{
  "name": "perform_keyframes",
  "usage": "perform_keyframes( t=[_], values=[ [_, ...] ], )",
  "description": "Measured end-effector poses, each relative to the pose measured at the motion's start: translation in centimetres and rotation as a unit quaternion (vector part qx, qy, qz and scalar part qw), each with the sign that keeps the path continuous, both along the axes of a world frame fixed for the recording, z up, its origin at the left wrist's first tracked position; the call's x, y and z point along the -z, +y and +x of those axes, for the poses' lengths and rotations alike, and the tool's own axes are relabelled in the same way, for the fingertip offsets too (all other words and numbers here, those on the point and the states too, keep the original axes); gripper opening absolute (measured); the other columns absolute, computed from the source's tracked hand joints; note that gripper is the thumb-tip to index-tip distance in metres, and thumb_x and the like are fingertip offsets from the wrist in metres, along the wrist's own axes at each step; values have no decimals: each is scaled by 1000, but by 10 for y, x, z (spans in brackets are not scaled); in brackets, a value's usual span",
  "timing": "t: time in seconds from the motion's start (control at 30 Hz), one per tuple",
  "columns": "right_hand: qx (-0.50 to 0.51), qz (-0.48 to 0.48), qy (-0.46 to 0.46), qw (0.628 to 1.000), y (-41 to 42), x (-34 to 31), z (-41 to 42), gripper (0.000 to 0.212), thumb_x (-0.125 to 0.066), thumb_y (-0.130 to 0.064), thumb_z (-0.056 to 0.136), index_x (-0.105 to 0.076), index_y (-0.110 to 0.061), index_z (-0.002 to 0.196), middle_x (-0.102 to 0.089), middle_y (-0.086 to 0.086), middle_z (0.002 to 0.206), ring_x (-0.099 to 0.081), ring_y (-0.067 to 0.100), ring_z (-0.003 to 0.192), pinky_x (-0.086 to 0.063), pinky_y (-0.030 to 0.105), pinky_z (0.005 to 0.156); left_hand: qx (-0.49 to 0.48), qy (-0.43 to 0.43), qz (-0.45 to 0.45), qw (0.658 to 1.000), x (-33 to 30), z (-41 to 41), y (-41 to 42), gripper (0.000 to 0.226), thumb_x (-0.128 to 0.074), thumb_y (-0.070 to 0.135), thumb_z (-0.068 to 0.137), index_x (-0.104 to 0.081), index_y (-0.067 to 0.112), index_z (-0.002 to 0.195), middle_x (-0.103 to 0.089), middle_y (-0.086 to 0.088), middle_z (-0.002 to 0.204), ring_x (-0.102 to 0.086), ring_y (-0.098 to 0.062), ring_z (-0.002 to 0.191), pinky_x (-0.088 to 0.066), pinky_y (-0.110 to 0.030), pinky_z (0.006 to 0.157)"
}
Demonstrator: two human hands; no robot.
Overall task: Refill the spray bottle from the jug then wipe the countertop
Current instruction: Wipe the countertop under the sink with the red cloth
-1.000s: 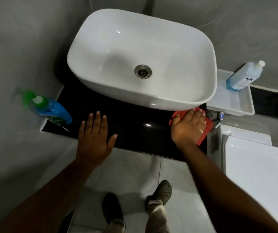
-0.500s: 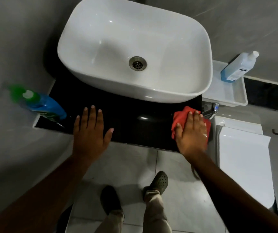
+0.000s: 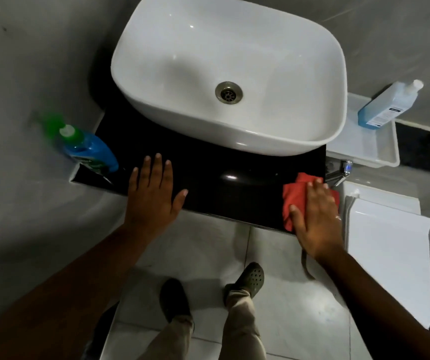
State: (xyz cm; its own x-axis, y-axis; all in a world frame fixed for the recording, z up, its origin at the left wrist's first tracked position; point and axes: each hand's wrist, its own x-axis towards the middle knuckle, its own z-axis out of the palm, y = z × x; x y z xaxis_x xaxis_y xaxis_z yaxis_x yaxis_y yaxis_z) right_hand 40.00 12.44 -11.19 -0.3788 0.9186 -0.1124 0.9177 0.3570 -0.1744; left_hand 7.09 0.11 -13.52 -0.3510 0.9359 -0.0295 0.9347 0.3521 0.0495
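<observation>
A glossy black countertop (image 3: 224,188) runs under a white basin (image 3: 234,55). My right hand (image 3: 315,216) lies flat with fingers spread on a red cloth (image 3: 295,196), pressing it onto the counter's right front corner. My left hand (image 3: 154,193) rests palm down and empty on the counter's front edge, left of the middle. A blue spray bottle (image 3: 89,149) with a green top stands at the counter's far left, just beyond my left hand. A pale blue jug-like bottle (image 3: 387,105) with a white cap stands in a white tray at the right.
The white tray (image 3: 387,157) sits right of the basin on a ledge. A chrome tap fitting (image 3: 341,172) sticks out beside the cloth. A white toilet cistern lid (image 3: 390,245) lies below it. Grey walls close in left and behind. My feet stand on pale floor tiles.
My right hand has drawn the red cloth from under the basin's edge toward the counter's front right corner. The left hand has stayed flat in place; the view has shifted slightly.
</observation>
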Motion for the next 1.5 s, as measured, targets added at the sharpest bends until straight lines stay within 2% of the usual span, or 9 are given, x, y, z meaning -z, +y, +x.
perform_keyframes(
  t=[0.2, 0.37, 0.5, 0.67, 0.87, 1.1, 1.23, 1.37, 1.5],
  values=[
    [235, 6, 1, 972, 1, 10, -99, 76, -27, -44, 93, -12, 6, 148, -9, 32, 155, -5, 43, 145, -2, 50, 118, -7, -4, 4, 1000, 6, 0, 2, 72, -20, 57, 93, -22, 8, 147, -27, -20, 154, -22, -38, 143, -19, -55, 114],
    [-1, -1, 41, 999, -46, 10, -187, 74, -35, -45, 96, -14, 1, 149, -8, 27, 157, -2, 38, 147, 1, 47, 120, 10, -9, 4, 1000, 3, -1, -1, 71, -22, 55, 94, -26, 6, 146, -29, -22, 153, -24, -38, 143, -20, -55, 114],
    [-180, 10, 13, 984, -48, 2, -117, 71, -39, -50, 92, -30, -5, 147, -22, 19, 156, -19, 32, 146, -7, 41, 120, 7, -6, 10, 1000, -1, -1, -1, 71, -26, 55, 94, -29, 6, 145, -31, -20, 152, -26, -38, 142, -21, -54, 113],
    [17, 20, 0, 1000, -12, 0, -20, 75, -21, -54, 91, -23, -5, 149, -19, 18, 157, -16, 33, 146, -12, 45, 120, 11, -4, -5, 1000, 2, -3, 0, 73, -20, 57, 93, -24, 7, 147, -28, -20, 153, -23, -38, 143, -19, -55, 114],
    [299, 19, 43, 953, -14, 10, -104, 73, -33, -45, 96, -16, 2, 148, -14, 28, 156, -9, 40, 146, -4, 49, 119, 4, -2, 12, 1000, 6, -2, 1, 73, -23, 56, 93, -24, 6, 146, -27, -20, 154, -21, -38, 143, -17, -54, 114],
    [67, -64, 116, 989, -44, -5, -196, 68, -30, -46, 99, -17, -4, 150, -6, 19, 160, 0, 30, 149, 3, 40, 120, 3, -89, 2, 996, -10, -5, 1, 81, -12, 59, 87, -24, 7, 147, -20, -18, 156, -14, -34, 146, -11, -52, 117],
    [53, -79, 193, 977, -32, -32, -140, 59, -33, -41, 100, -28, -6, 148, -16, 15, 159, -8, 26, 149, -5, 35, 121, 14, -138, 99, 985, -35, 16, 10, 69, -30, 55, 89, -49, 7, 134, -44, -23, 143, -40, -42, 133, -33, -56, 107],
    [65, -22, 80, 994, -21, -28, -71, 61, -40, -39, 99, -29, -5, 148, -17, 19, 158, -10, 33, 148, -12, 41, 121, 211, -81, 65, 972, -40, 83, 45, 61, -41, 59, 86, -48, 24, 136, -38, -13, 151, -31, -36, 140, -20, -57, 112],
    [35, -55, -26, 998, -11, -6, -41, 66, -36, -51, 96, -20, -20, 151, -9, 14, 161, -6, 34, 148, -14, 44, 119, 193, -48, -10, 980, -23, 91, 61, 65, -37, 64, 85, -33, 34, 142, -23, -3, 158, -13, -27, 147, 1, -59, 114]
  ],
)
